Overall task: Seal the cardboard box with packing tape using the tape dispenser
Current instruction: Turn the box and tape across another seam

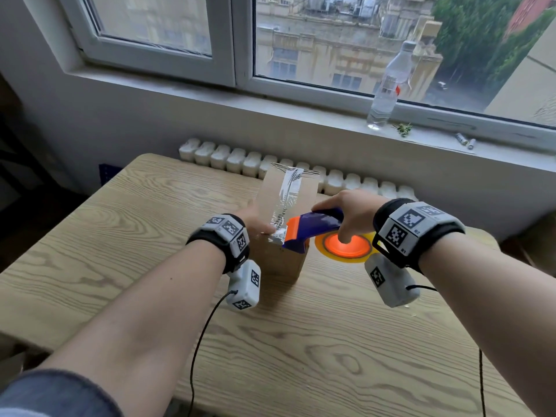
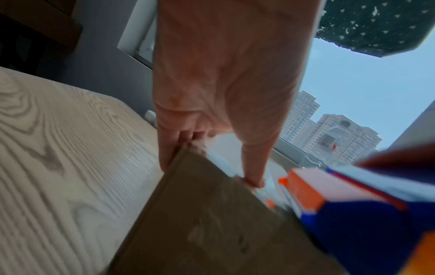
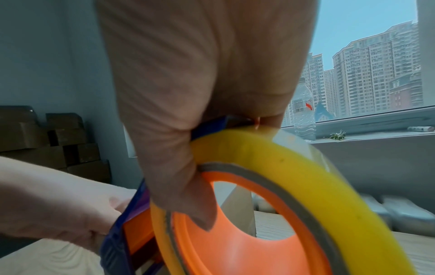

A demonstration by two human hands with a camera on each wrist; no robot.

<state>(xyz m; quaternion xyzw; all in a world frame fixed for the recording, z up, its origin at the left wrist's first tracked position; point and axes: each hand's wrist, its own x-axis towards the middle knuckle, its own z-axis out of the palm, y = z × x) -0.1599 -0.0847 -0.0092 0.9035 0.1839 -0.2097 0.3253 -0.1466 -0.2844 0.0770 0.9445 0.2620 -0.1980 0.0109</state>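
Note:
A small cardboard box (image 1: 281,261) stands in the middle of the wooden table (image 1: 120,236). A wrinkled strip of clear tape (image 1: 290,191) runs along its top. My left hand (image 1: 255,219) braces the box: straight fingers (image 2: 169,148) lie down its left side and the thumb presses on the top by the tape's near end. My right hand (image 1: 346,210) grips the blue and orange tape dispenser (image 1: 313,227), thumb in the orange core of its yellow roll (image 1: 343,249). The dispenser's nose sits on the box's near top edge. The dispenser (image 2: 353,214) and box (image 2: 212,232) also show blurred in the left wrist view.
A clear plastic bottle (image 1: 388,85) stands on the window sill (image 1: 301,115) behind the table, with small batteries (image 1: 464,140) further right. A white radiator (image 1: 234,161) runs below the sill. Brown boxes (image 3: 47,139) are stacked against the wall at left.

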